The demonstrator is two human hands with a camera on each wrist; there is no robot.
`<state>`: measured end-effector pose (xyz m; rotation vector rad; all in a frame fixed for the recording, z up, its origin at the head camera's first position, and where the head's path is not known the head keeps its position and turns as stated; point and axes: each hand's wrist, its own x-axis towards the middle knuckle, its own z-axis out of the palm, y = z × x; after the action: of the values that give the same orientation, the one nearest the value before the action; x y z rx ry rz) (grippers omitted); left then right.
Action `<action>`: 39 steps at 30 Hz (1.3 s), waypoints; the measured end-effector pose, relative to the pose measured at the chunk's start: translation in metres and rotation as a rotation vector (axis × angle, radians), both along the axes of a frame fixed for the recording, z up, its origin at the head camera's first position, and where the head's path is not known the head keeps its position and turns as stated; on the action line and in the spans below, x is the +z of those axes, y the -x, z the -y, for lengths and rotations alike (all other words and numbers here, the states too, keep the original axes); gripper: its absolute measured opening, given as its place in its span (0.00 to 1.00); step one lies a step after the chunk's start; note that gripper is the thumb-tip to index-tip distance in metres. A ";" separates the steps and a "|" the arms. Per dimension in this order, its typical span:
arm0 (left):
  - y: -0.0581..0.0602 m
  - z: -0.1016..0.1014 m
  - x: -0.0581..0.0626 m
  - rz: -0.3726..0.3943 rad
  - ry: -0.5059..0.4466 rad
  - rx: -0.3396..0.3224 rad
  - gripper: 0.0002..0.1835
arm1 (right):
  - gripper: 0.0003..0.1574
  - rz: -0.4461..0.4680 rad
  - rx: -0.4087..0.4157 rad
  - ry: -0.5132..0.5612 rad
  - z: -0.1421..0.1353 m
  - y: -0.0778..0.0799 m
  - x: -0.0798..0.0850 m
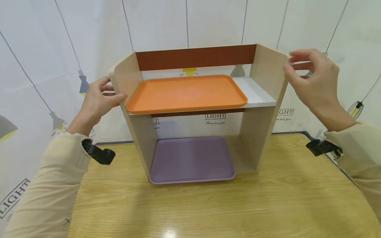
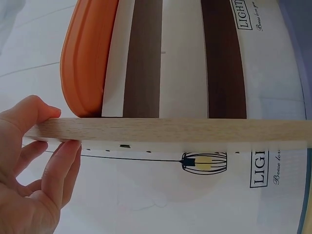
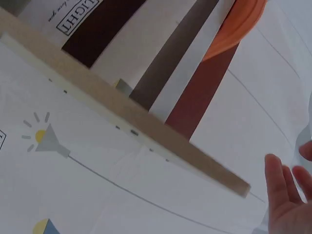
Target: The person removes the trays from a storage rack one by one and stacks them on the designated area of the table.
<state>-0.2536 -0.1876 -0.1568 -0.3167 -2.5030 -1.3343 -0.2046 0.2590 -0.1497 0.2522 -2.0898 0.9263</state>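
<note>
A two-tier wooden shelf unit [image 1: 265, 132] stands upright on the table. My left hand [image 1: 99, 97] pinches the edge of its left side panel [image 2: 170, 130], thumb on the inner face and fingers on the outer. My right hand [image 1: 318, 76] is beside the top of the right side panel [image 1: 269, 67]. In the right wrist view its loosely bent fingers [image 3: 277, 178] are apart from the panel and hold nothing. An orange tray [image 1: 187, 94] lies on the white upper shelf [image 1: 257, 92], toward the left. Below it, a purple tray [image 1: 191, 158] rests on the bottom board, also toward the left.
The shelf unit stands on a wood-grain table [image 1: 190, 208], near its back edge. Behind is a white wall covering [image 1: 217, 23] printed with lamps and words. Dark red-brown crossbars [image 1: 196, 59] span the unit's back. Black wrist cameras [image 1: 102, 155] sit on both sleeves.
</note>
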 end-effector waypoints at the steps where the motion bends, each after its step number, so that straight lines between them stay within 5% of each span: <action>1: 0.000 0.000 0.000 0.001 0.001 0.002 0.32 | 0.18 0.049 0.033 -0.042 0.005 0.001 0.000; 6: 0.003 -0.001 0.001 -0.001 0.009 0.000 0.32 | 0.23 0.474 0.275 -0.141 0.023 0.019 -0.006; 10: 0.003 -0.005 0.000 0.000 0.007 0.003 0.31 | 0.25 0.641 0.365 -0.046 0.029 0.033 -0.010; 26: 0.003 0.001 0.004 0.009 0.035 0.016 0.33 | 0.26 0.790 0.332 0.061 0.041 0.041 -0.008; 39: 0.005 -0.003 0.000 -0.018 0.036 0.001 0.31 | 0.30 0.800 0.374 0.084 0.036 0.025 -0.015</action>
<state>-0.2590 -0.1846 -0.1571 -0.3338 -2.5140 -1.2815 -0.2299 0.2230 -0.1645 0.2587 -2.7718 1.5168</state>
